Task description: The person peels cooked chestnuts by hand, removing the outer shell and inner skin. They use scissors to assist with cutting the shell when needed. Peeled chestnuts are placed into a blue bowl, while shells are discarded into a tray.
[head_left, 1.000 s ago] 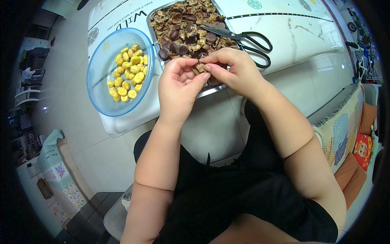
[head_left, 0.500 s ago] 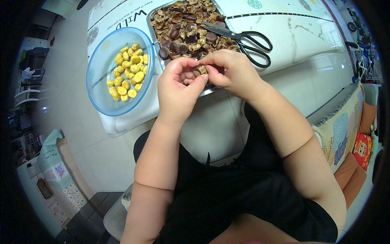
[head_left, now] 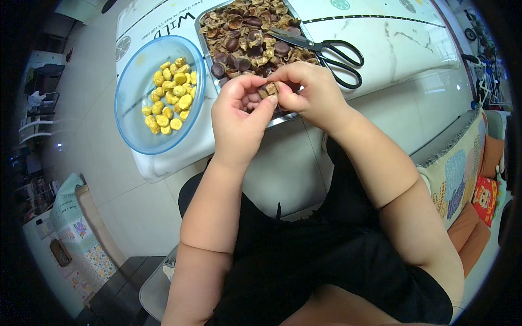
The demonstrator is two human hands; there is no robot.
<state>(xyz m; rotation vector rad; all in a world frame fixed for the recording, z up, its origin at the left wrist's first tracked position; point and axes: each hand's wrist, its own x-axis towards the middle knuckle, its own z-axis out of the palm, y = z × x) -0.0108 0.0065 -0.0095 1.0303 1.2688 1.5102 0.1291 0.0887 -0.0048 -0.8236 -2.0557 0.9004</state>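
Observation:
Between the fingertips of both hands is a chestnut (head_left: 268, 89) with brown skin on it, held just over the near edge of a metal tray (head_left: 284, 118). My left hand (head_left: 241, 111) pinches it from the left with thumb and curled fingers. From the right, my right hand (head_left: 309, 98) grips it with thumb and forefinger. Brown shells and dark unpeeled chestnuts (head_left: 239, 63) fill the tray. Left of my hands stands a clear blue-rimmed oval bowl (head_left: 130, 103), holding several peeled yellow chestnuts (head_left: 179, 91).
Black-handled scissors (head_left: 341, 62) rest across the tray's right rim, blades over the shells. Everything stands on a white marbled table cover (head_left: 380, 49). A sofa with a patterned throw (head_left: 454, 163) is at the right, and a cloth-covered piece of furniture (head_left: 79, 233) at the lower left.
My fingers have shifted slightly around the chestnut, and more of its pale brown side shows between them. Bowl, tray and scissors lie as before.

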